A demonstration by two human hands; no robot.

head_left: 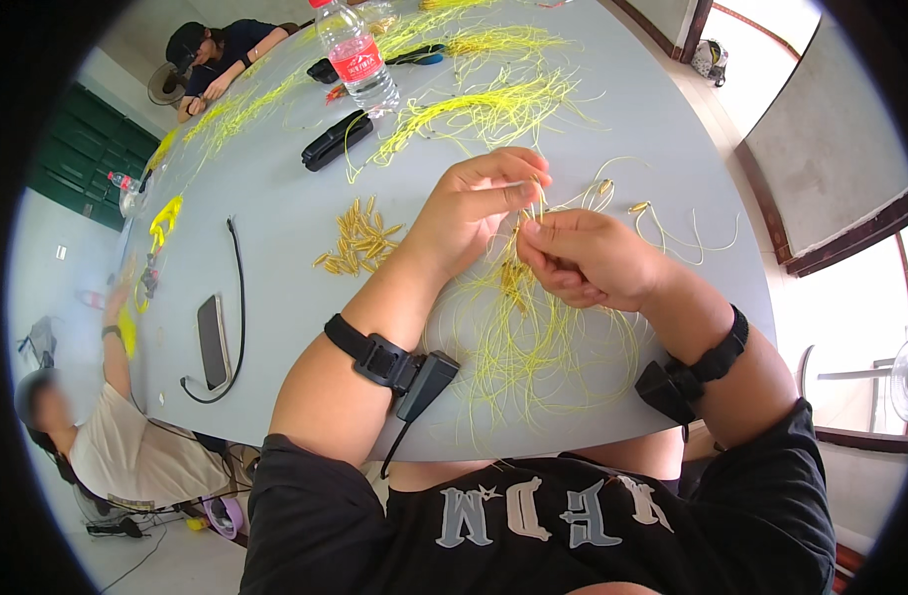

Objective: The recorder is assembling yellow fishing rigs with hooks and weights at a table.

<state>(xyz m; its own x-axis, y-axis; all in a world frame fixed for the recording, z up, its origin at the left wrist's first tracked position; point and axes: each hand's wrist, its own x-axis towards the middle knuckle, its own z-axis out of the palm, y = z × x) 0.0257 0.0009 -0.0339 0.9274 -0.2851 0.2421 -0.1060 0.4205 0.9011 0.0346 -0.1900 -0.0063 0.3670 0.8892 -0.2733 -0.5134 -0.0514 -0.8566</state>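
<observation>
My left hand (479, 203) pinches thin yellow-green line between thumb and fingertips, over the right middle of the grey table. Close against it, my right hand (598, 256) is closed with thumb and forefinger on the same line; whatever small part sits between the fingertips is hidden. Below both hands spreads a loose tangle of yellow-green lines (533, 357), with several gold pieces (513, 283) among them. Left of my left wrist lies a pile of small, slender gold metal pieces (360, 238). Two more gold pieces on line, one a gold piece (639, 208), lie right of my hands.
Beyond my hands are bundles of yellow-green line (484, 114), a black case (337, 141) and a bottle with a red label (358, 61). At left lie a phone (213, 342) and a black cable (240, 297). Two people (221, 59) sit around the table (275, 198).
</observation>
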